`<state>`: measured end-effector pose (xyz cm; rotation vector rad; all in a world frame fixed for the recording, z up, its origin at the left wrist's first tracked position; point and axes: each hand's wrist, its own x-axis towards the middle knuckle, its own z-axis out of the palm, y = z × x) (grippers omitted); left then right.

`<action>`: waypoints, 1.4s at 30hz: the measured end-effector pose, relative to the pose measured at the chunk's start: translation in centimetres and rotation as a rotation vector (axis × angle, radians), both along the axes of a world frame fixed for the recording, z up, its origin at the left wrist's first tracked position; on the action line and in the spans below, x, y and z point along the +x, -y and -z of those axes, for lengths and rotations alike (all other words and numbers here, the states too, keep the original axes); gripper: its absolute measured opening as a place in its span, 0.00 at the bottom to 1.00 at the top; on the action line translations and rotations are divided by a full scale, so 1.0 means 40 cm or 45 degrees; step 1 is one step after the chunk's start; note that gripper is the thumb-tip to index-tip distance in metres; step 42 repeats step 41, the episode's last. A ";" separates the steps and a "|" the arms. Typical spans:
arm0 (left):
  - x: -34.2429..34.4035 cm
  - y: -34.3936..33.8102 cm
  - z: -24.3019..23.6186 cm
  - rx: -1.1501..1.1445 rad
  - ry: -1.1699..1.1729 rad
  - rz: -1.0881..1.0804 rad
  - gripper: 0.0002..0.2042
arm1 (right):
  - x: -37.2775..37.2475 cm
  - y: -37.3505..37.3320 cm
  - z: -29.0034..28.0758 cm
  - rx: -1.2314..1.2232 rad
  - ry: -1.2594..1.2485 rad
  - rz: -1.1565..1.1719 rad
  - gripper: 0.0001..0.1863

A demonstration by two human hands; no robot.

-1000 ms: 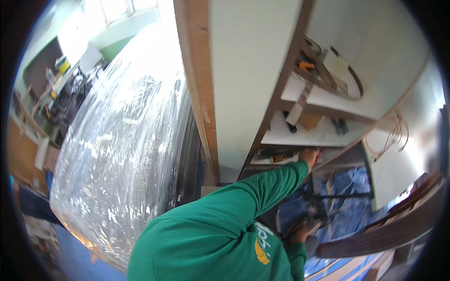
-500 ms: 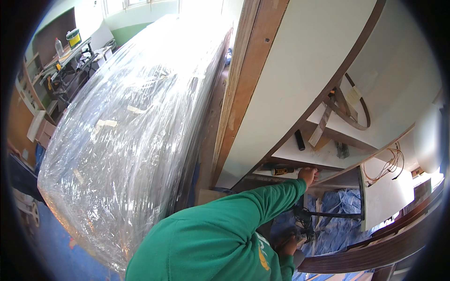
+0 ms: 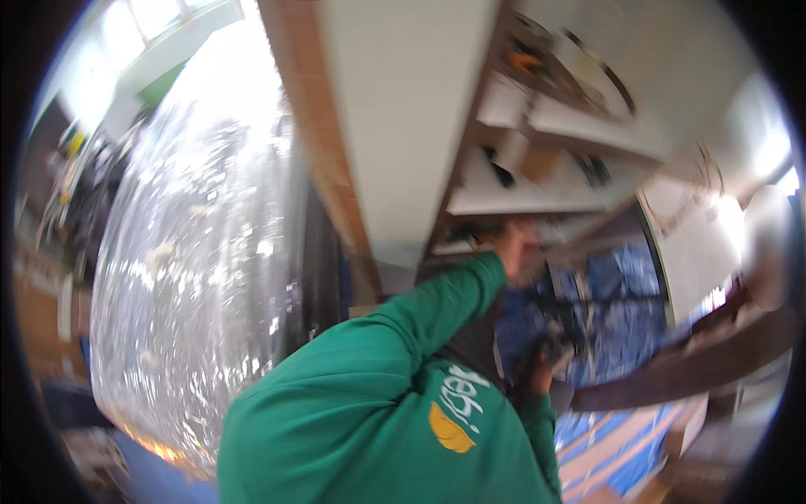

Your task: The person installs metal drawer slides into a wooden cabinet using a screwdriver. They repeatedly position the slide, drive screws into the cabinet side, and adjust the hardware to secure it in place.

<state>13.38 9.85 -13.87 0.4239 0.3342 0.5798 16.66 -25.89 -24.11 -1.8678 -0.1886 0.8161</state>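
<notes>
My left arm, in a green sleeve, reaches up to a cabinet's lower shelf (image 3: pixel 457 248). There my left hand (image 3: pixel 516 252) is smeared by motion, and its fingers cannot be made out. Beside it on that shelf lies a dark tube-like thing with a yellow label (image 3: pixel 484 239), blurred. Lower and to the right, my right hand (image 3: pixel 541 378) is closed around a dark tool (image 3: pixel 550 346) whose exact kind is too blurred to tell. Blue sheeting (image 3: pixel 621 340) shows behind the tool.
A bulky thing wrapped in clear plastic film (image 3: pixel 193 252) fills the left side. An upright wood-edged panel (image 3: pixel 395 126) stands between it and the cabinet. Higher shelves (image 3: pixel 495 195) carry loose items and a bent dark strip (image 3: pixel 617 84). A curved brown board (image 3: pixel 672 374) juts in at right.
My view has swung, so the cabinet and panel sit further left and are blurred. The left hand remains by the lower shelf; the right still has the dark tool.
</notes>
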 end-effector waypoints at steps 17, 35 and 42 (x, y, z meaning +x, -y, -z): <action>-0.037 0.035 -0.197 -0.120 -0.089 -0.047 0.13 | -0.028 -0.024 -0.047 0.259 -0.413 0.281 0.21; -0.287 -0.017 -0.056 0.744 -0.600 -0.528 0.39 | -0.040 -0.029 -0.081 0.189 -0.411 0.388 0.17; -0.324 0.001 -0.105 0.546 -0.505 -0.599 0.40 | -0.036 -0.031 -0.062 0.194 -0.399 0.335 0.20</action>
